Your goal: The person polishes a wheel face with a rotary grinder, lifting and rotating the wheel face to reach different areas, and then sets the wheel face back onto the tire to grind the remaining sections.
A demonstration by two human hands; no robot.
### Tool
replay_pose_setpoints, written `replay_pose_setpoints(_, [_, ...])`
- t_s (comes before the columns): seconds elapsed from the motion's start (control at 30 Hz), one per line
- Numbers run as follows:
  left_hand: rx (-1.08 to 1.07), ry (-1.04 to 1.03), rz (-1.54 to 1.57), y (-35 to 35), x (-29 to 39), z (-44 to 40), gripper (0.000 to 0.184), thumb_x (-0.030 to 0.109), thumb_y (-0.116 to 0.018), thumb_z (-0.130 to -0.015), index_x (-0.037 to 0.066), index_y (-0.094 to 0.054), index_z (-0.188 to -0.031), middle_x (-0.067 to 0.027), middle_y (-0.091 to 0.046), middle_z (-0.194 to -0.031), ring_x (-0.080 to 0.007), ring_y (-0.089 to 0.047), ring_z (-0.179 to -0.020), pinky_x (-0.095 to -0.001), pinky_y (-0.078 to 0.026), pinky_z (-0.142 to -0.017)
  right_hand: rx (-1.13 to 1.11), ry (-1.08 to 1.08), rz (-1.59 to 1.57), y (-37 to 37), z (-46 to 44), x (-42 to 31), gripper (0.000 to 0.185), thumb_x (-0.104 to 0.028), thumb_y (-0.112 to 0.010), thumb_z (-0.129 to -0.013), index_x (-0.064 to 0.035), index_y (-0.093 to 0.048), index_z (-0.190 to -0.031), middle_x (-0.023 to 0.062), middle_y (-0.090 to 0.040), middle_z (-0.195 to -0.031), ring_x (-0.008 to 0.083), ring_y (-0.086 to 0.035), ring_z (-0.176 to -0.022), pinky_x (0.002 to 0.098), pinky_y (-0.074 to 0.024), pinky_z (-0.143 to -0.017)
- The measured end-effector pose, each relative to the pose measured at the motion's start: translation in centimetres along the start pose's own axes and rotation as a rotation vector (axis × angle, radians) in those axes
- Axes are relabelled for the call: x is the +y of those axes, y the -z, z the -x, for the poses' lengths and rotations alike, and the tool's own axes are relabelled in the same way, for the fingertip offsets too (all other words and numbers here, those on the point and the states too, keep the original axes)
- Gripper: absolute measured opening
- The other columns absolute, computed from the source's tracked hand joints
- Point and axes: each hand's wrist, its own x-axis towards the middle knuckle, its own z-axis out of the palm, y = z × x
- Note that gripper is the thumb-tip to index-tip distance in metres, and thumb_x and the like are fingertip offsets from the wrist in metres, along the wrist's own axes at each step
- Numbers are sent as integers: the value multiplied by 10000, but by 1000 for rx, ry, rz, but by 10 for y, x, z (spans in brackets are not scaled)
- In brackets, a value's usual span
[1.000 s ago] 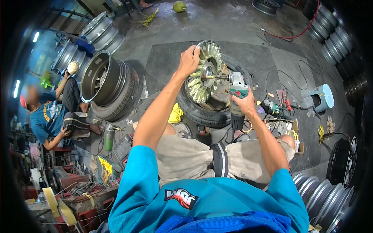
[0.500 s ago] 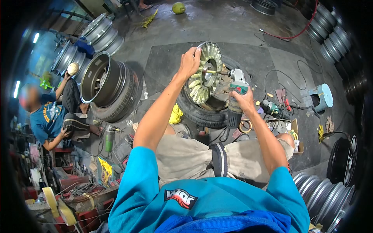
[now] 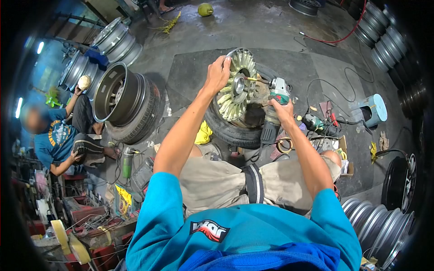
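Observation:
My left hand [image 3: 218, 75] is closed around the upper edge of a multi-spoke wheel rim [image 3: 224, 102], which stands tilted upright. Beneath the rim lies a black tire [image 3: 235, 135]. A green and grey angle grinder [image 3: 271, 121] is gripped in my right hand [image 3: 283, 112], its body pointing down toward me. From the grinder's head a thin shaft reaches left to the rim's centre, its yellowish tip beside the hub. Whether the tip touches metal I cannot tell. My right fingers are partly hidden behind the grinder.
Left of me, a bare wheel [image 3: 116, 92] rests on another tire [image 3: 143, 118]. A second person [image 3: 61, 137] sits there holding a round pale object [image 3: 84, 81]. Another power tool [image 3: 315, 122], cords and a blue stool [image 3: 375, 109] are to the right. Stacked rims [image 3: 379, 230] stand lower right.
The rim has turned slightly in my left hand, showing its hub more. The grinder's shaft tip has shifted a little right and up relative to the rim. Both hands keep their grips.

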Motion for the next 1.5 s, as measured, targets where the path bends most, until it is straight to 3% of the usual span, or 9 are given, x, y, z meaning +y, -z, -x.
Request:
replay_pose_setpoints(0.13, [21, 0, 4, -1, -8, -2, 436, 359, -476, -1074, -15, -682, -1157, -239, -718, -946, -397, -711, -922, -452, -524, -833, 17, -49, 160, 9, 12, 12, 796, -296, -873, -661, 59, -541, -1290, 150, -686, -1112, 254, -661, -993, 368, -537, -900])
replay_pose_setpoints(0.3, [19, -26, 20, 0, -9, -7, 396, 334, -504, -1047, -18, -680, -1098, -287, -698, -927, -492, -674, -924, -518, -511, -798, -72, -3, 189, 14, 22, 29, 791, -312, -880, -658, 57, -551, -1276, 157, -699, -1118, 253, -667, -1004, 368, -531, -923])
replay_pose_setpoints(0.4, [4, 2, -6, -2, -9, -8, 435, 363, -473, -1074, -7, -685, -1160, -246, -717, -937, -400, -711, -918, -459, -525, -836, -104, 96, 151, 12, 22, 26, 778, -305, -881, -658, 54, -555, -1267, 158, -705, -1104, 255, -669, -1005, 367, -529, -930])
replay_pose_setpoints(0.57, [4, 16, -11, -2, -3, -3, 414, 350, -489, -1070, -12, -678, -1139, -248, -708, -917, -397, -706, -895, -455, -520, -805, -95, 180, 167, 5, 19, 4, 755, -296, -871, -666, 30, -555, -1270, 147, -701, -1104, 249, -666, -996, 370, -530, -928])
replay_pose_setpoints(0.87, [26, -30, 33, 1, 0, 3, 395, 323, -496, -1072, -21, -670, -1159, -250, -702, -911, -390, -708, -856, -448, -521, -792, 1, 33, -10, -3, -2, 3, 693, -272, -856, -684, 21, -566, -1240, 133, -688, -1120, 225, -658, -994, 379, -532, -907])
replay_pose_setpoints(1.0, [28, -32, 70, 1, 0, 1, 383, 322, -502, -1056, -20, -670, -1093, -275, -699, -932, -478, -679, -901, -508, -512, -783, 7, -47, 67, 4, 4, 27, 729, -299, -857, -678, 35, -569, -1258, 147, -692, -1140, 230, -663, -1017, 379, -527, -916])
replay_pose_setpoints(1.1, [44, -15, 38, 2, -4, -5, 400, 336, -492, -1059, -15, -676, -1116, -269, -706, -932, -472, -683, -904, -502, -514, -794, 49, -3, 207, 11, 5, 46, 706, -246, -855, -700, 39, -570, -1280, 138, -709, -1119, 224, -673, -998, 368, -531, -918])
replay_pose_setpoints(1.3, [7, 13, 35, 5, -17, -9, 417, 350, -485, -1063, -5, -686, -1144, -256, -713, -930, -445, -697, -920, -485, -519, -804, -189, -14, -9, 22, 17, 43, 732, -269, -865, -700, 38, -553, -1286, 138, -699, -1133, 236, -669, -989, 365, -530, -923])
replay_pose_setpoints(1.5, [17, 27, 71, 13, -35, -8, 440, 378, -508, -1058, -3, -698, -1168, -199, -750, -961, -343, -723, -920, -413, -535, -839, 68, -38, 206, 22, 22, 30, 905, -387, -871, -639, 77, -511, -1327, 217, -671, -1195, 312, -652, -1084, 385, -512, -977])
